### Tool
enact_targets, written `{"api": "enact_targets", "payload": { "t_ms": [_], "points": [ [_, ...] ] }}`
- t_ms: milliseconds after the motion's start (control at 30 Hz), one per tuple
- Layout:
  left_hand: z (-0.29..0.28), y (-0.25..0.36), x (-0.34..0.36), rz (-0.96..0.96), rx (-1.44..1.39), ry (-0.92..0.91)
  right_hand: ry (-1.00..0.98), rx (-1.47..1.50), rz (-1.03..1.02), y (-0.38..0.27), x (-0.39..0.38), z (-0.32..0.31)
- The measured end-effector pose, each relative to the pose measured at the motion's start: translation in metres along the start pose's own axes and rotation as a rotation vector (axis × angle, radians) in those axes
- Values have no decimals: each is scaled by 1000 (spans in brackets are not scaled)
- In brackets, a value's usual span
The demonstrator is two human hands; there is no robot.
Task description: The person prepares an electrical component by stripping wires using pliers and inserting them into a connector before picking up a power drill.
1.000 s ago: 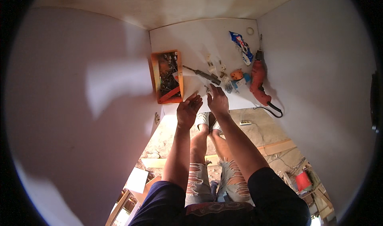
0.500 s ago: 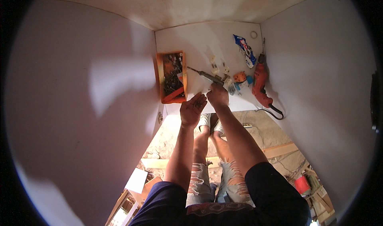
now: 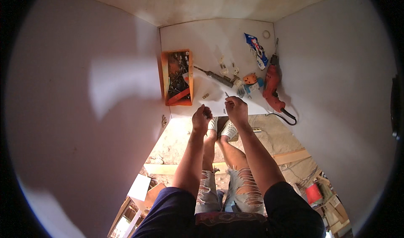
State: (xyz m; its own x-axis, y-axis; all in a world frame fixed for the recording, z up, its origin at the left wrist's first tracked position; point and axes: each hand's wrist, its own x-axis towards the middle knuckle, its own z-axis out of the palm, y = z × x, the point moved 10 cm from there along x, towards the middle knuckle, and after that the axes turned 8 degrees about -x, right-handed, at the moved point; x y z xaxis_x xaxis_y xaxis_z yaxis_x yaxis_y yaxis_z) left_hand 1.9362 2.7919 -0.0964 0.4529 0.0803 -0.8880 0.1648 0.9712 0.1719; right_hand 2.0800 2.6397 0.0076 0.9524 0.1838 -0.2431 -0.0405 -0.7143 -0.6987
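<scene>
My right hand [image 3: 237,111] is closed in a pinch, with a small thin metal piece [image 3: 227,94] poking up at its fingertips; its exact kind is too small to tell. To its left, my left hand [image 3: 202,118] is curled into a loose fist, and what lies inside is hidden. Both hands are over the near edge of a white panel [image 3: 181,111]. A small brass-coloured plate with holes [image 3: 205,96] lies on the panel just beyond my left hand. A grey screwdriver-like tool with a long shaft [image 3: 219,78] rests farther back.
An orange box of hardware [image 3: 190,80] stands at the left, a red corded power drill [image 3: 272,84] at the right. Between them lie an orange piece [image 3: 250,78], a blue piece [image 3: 253,88], small fittings and a blue-white wrapper [image 3: 257,53]. White walls [image 3: 336,78] rise on both sides.
My left hand has turned from an open palm to a curled fist. My right hand has drawn back slightly from the grey tool. The brass-coloured plate now shows on the panel.
</scene>
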Motion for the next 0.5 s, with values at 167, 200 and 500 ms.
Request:
{"api": "enact_targets", "payload": {
  "t_ms": [167,200,500],
  "points": [
    [-14,16,-25,114,295,107,140,-219,-14,7,11,0],
    [-15,16,-28,99,320,104,136,-215,-15,3,15,2],
    [33,54,-30,690,1070,209,160,-244,70,15,31,4]
  ]
}}
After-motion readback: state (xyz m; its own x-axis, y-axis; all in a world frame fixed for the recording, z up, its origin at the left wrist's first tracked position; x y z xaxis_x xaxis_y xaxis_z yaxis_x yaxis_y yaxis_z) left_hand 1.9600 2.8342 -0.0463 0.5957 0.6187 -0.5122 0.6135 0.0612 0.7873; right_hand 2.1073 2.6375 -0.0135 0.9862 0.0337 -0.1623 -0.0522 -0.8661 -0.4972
